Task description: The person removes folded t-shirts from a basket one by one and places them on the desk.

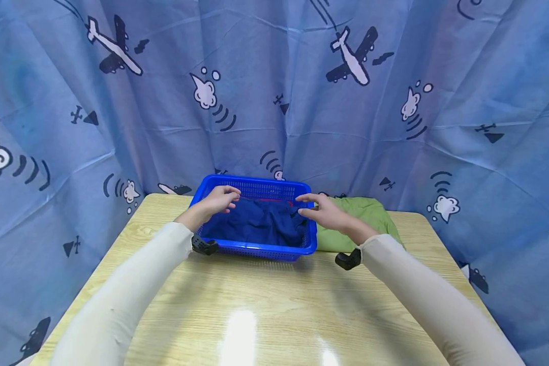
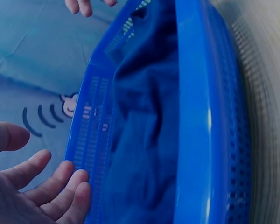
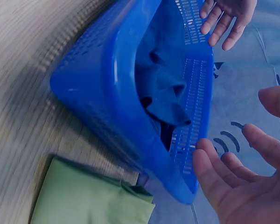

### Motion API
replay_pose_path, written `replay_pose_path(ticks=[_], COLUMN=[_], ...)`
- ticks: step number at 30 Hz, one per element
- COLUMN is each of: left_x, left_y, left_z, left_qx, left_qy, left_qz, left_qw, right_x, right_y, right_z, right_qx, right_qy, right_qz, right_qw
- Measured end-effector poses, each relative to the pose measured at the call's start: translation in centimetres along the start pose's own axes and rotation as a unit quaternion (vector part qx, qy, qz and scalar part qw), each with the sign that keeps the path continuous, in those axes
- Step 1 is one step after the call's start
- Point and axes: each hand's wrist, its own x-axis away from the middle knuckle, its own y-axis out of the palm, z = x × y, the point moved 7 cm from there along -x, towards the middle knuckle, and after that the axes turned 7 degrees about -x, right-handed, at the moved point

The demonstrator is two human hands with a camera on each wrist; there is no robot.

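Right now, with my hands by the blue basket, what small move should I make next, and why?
I'd probably lower your left hand and right hand to pinch the dark blue cloth in the blue basket: both hands are empty, fingers apart, near the basket's opposite ends, and the cloth lies rumpled between them. The green cloth lies outside, beside the basket.

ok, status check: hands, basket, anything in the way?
Left hand and right hand empty, near opposite ends of blue basket. Dark blue cloth inside. Green cloth beside basket, right side; nothing visibly blocking its top.
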Motion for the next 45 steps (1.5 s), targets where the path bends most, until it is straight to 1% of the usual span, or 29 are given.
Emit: replay_pose_path(ticks=[4, 7, 11, 14, 18, 22, 24, 27, 31, 33, 35, 39, 42, 45], left_x=[0.0, -0.2, -0.2, 0.0, 0.3, 0.3, 0.2, 0.2, 0.2, 0.1, 0.1, -0.3, -0.4, -0.2], left_y=[-0.6, -1.0, -1.4, -1.4, -1.3, -1.1, -0.8, -0.5, -0.8, -0.9, -0.9, -0.8, -0.9, -1.2], left_z=[-0.9, -1.6, -2.5, -3.1, -3.7, -3.9, -4.0, -4.2, -4.5, -4.7, -4.8, -5.0, -5.3, -5.0], left_qx=[0.005, -0.007, -0.048, -0.076, -0.113, -0.141, -0.138, -0.113, -0.088, -0.091, -0.097, -0.114, -0.134, -0.153], left_qy=[-0.012, -0.025, -0.046, -0.065, -0.088, -0.101, -0.108, -0.120, -0.122, -0.121, -0.121, -0.118, -0.123, -0.115], left_qz=[-0.007, -0.020, -0.038, -0.047, -0.055, -0.061, -0.062, -0.052, -0.029, -0.020, -0.020, -0.022, -0.023, -0.015], left_qw=[0.9999, 0.9995, 0.9971, 0.9939, 0.9881, 0.9830, 0.9827, 0.9850, 0.9882, 0.9883, 0.9877, 0.9862, 0.9831, 0.9814], right_x=[-0.7, -1.2, -1.5, -1.8, -2.4, -3.0, -3.2, -3.5, -3.9, -4.1, -4.3, -4.4, -4.4, -4.3], right_y=[0.9, 1.6, 2.5, 3.2, 4.0, 4.5, 4.6, 4.7, 5.1, 5.2, 5.2, 4.8, 4.8, 4.9], right_z=[-0.1, -0.1, 0.0, 0.0, 0.5, 1.0, 1.3, 1.8, 2.4, 2.5, 2.8, 2.6, 2.2, 1.8], right_qx=[-0.005, -0.009, -0.007, -0.021, -0.058, -0.092, -0.107, -0.127, -0.155, -0.169, -0.176, -0.166, -0.160, -0.167], right_qy=[0.015, 0.038, 0.082, 0.110, 0.153, 0.191, 0.209, 0.235, 0.244, 0.242, 0.240, 0.226, 0.217, 0.209], right_qz=[-0.010, -0.025, -0.041, -0.043, -0.039, -0.021, -0.011, -0.007, -0.013, -0.014, -0.015, -0.013, -0.031, -0.052], right_qw=[0.9998, 0.9989, 0.9958, 0.9928, 0.9857, 0.9771, 0.9719, 0.9636, 0.9572, 0.9554, 0.9545, 0.9598, 0.9624, 0.9622])
